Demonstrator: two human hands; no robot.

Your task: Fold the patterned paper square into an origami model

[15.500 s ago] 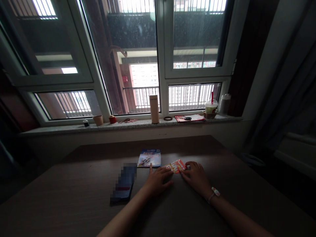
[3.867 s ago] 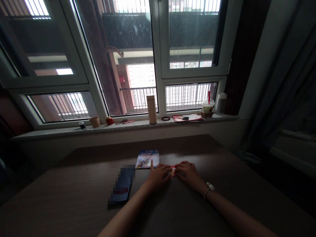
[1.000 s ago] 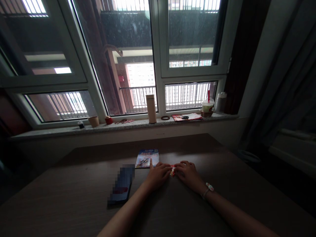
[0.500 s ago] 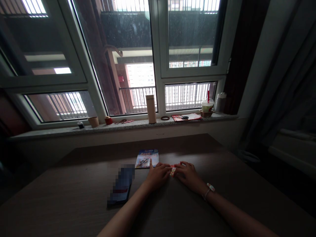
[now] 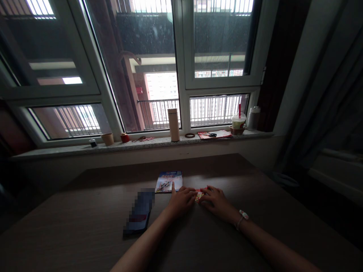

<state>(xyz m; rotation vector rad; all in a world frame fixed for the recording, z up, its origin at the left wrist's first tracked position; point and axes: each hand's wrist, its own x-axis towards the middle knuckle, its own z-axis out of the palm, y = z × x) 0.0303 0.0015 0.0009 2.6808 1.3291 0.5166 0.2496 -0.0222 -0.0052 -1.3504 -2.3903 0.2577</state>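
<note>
Whether my left hand point(image 5: 180, 201) and right hand point(image 5: 219, 202) pinched the red-and-yellow printed paper point(image 5: 199, 195), I couldn't tell; both touched it. A blue booklet point(image 5: 167, 180) lay farther left.

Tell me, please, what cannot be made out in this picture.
Head view, red paper: partly covered by left hand and right hand.
Head view, dark flat object: surface obscured by pixelation.
Head view, blue leaflet: lettering too small to read.
Head view, forearms: cut by bottom edge.
</note>
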